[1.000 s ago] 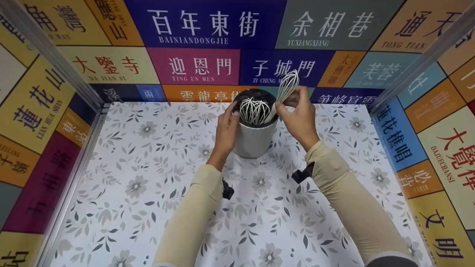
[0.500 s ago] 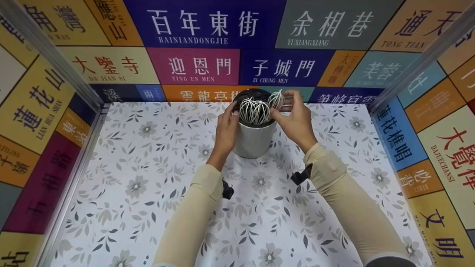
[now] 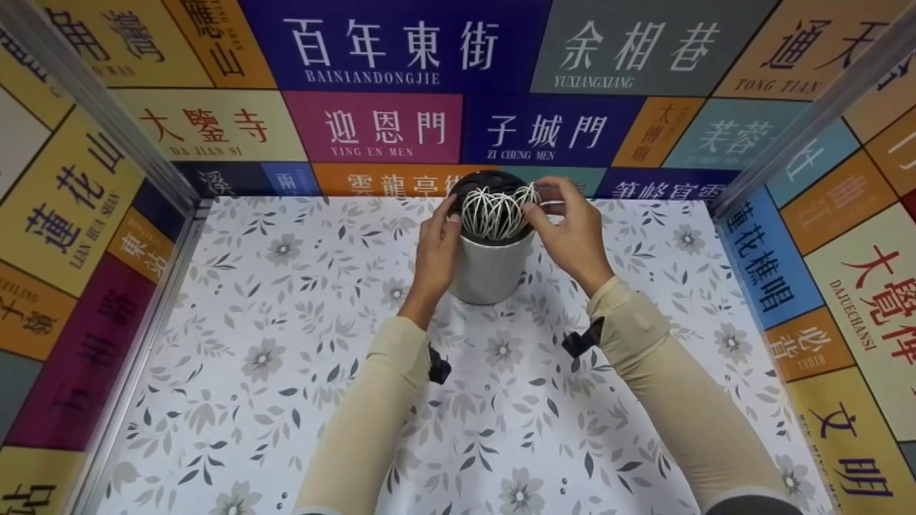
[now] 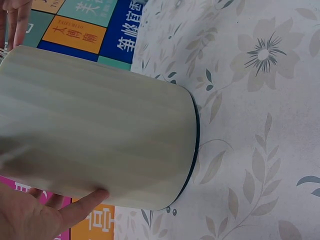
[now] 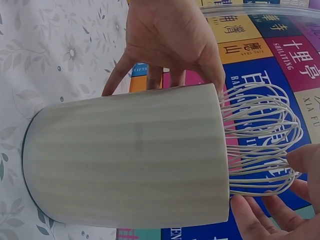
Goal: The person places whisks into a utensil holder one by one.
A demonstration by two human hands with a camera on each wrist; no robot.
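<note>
A whitish ribbed utensil holder [image 3: 489,272] with a dark inside stands upright near the back of the table. Wire whisks [image 3: 491,214] stick out of its top, loops upward, handles hidden inside. My left hand [image 3: 436,250] grips the holder's left side near the rim, thumb toward me and fingers reaching round the side. At the right side of the opening, my right hand [image 3: 572,232] pinches the wire loops of the rightmost whisk [image 3: 528,193], which sits low in the holder. In the right wrist view, thumb and fingers lie on either side of these wires [image 5: 280,186].
A white tablecloth [image 3: 501,400] with grey flowers and leaves covers the table. Panels with coloured sign-like blocks [image 3: 372,129] close off the back and both sides. Metal edging [image 3: 136,343] runs along the left side.
My right hand has lowered the whisk from upright above the rim down into the holder, its loops now beside the others. The left hand stays on the holder.
</note>
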